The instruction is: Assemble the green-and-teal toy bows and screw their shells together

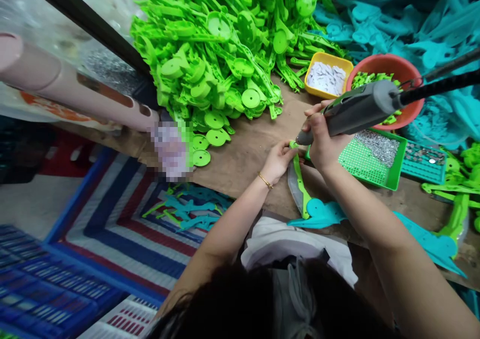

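Observation:
My right hand (323, 144) is wrapped round a grey electric screwdriver (356, 110), whose cord or hanger runs off to the upper right. Its tip meets the upper end of a narrow green plastic part (298, 174). That end is pinched by the fingers of my left hand (279, 161), which has a thin gold bracelet at the wrist. A clear blade-like piece (295, 186) lies along the green part. At the lower end, a blue plastic piece (322, 213) is joined to it, close to my body.
Heaped green parts (225, 54) lie ahead, blue parts (397, 19) at upper right. A yellow tray (310, 85), red bowl (417, 86), green screw basket (398, 171) and blue tray (423, 176) sit rightward. A lined blue crate (112, 209) is lower left; a pink tube (90, 86) stands left.

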Demonstrator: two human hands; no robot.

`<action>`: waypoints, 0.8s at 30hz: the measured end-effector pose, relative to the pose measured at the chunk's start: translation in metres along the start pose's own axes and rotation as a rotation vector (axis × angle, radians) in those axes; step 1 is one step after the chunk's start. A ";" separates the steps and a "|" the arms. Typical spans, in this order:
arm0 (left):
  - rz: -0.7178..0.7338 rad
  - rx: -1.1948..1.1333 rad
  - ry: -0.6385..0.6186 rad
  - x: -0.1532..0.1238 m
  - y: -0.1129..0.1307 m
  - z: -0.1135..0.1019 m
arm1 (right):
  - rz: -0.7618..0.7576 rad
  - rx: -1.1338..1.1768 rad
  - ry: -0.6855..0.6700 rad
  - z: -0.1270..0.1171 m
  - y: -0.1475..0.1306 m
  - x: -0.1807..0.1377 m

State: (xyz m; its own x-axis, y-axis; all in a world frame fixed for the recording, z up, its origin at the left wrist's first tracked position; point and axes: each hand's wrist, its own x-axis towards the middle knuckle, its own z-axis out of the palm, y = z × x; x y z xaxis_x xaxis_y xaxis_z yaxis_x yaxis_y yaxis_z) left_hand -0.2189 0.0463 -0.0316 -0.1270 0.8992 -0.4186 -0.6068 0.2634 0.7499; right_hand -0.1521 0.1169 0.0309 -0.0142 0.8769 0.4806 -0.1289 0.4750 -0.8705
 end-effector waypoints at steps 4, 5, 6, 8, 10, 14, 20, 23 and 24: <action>0.016 0.012 0.005 -0.002 0.002 0.002 | 0.036 -0.012 -0.030 -0.003 0.011 -0.001; 0.024 0.020 0.008 -0.002 0.002 0.002 | 0.046 -0.015 -0.039 -0.003 0.014 -0.001; 0.033 0.028 0.014 -0.003 0.001 0.002 | 0.056 -0.020 -0.046 -0.003 0.017 -0.002; 0.052 0.037 0.029 -0.003 0.001 0.002 | 0.070 -0.032 -0.056 0.000 0.020 -0.004; 0.070 0.038 0.032 -0.003 0.001 0.002 | 0.069 -0.037 -0.049 0.004 0.020 -0.005; 0.063 0.024 0.013 -0.004 0.002 0.000 | 0.050 -0.047 -0.026 0.003 0.007 0.002; 0.097 -0.047 0.133 0.003 0.001 0.001 | -0.145 -0.121 0.225 -0.052 -0.008 0.031; 0.167 -0.083 0.245 0.005 0.003 0.003 | -0.090 -0.185 0.227 -0.074 -0.001 0.029; 0.167 -0.072 0.253 0.004 0.004 0.003 | -0.073 -0.191 0.220 -0.076 0.003 0.026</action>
State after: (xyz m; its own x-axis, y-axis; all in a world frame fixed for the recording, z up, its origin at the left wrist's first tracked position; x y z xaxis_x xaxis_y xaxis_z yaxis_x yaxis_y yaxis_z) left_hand -0.2198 0.0521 -0.0287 -0.4150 0.8104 -0.4136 -0.6139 0.0862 0.7847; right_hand -0.0771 0.1468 0.0330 0.2064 0.8252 0.5258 0.0678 0.5240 -0.8490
